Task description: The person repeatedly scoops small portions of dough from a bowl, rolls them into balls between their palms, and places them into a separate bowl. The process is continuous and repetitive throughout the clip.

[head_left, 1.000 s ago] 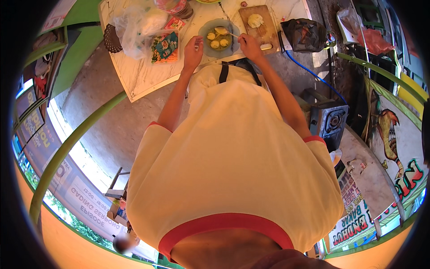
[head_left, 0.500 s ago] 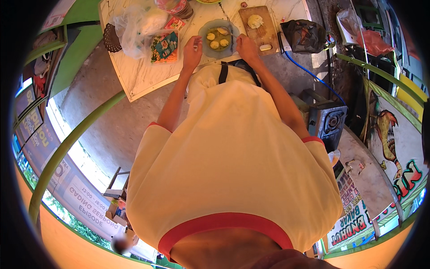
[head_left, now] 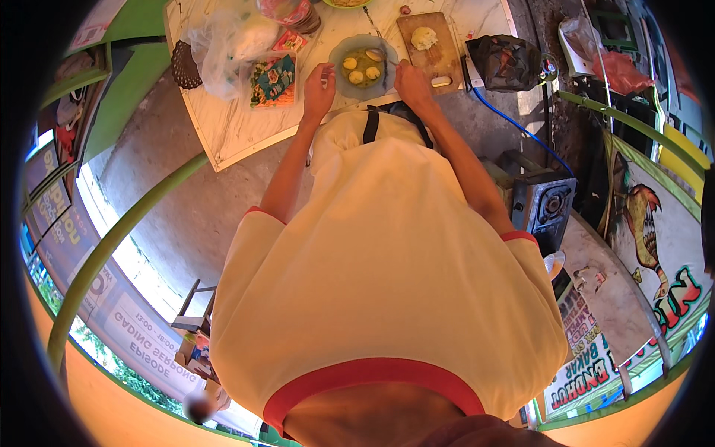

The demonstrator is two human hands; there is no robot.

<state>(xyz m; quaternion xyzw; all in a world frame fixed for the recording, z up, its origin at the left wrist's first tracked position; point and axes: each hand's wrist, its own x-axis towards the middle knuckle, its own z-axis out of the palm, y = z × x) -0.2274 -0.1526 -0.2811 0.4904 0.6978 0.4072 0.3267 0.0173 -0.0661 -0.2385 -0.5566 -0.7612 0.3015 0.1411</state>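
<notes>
A clear glass bowl (head_left: 347,87) sits on the table with several egg yolks (head_left: 356,77) in clear liquid. My left hand (head_left: 320,89) is at its left rim, fingers curled and seeming to grip the edge. On the other side, my right hand (head_left: 413,82) is closed around the thin handle of what looks like a spoon (head_left: 374,55). The spoon's head lies inside the bowl at the upper right, beside the yolks. The fingertips of my right hand are partly hidden.
Left of the bowl stands a clear tub of chopped vegetables (head_left: 272,80) near a plastic bag (head_left: 216,59). To the right lie a wooden cutting board (head_left: 439,61) with a pale mound (head_left: 424,38), and a black bag (head_left: 505,61). A gas stove (head_left: 547,201) stands lower right.
The spoon's head has shifted slightly right and down in the bowl, and the yolks have moved a little. My right hand has shifted slightly; my left stays by the rim.
</notes>
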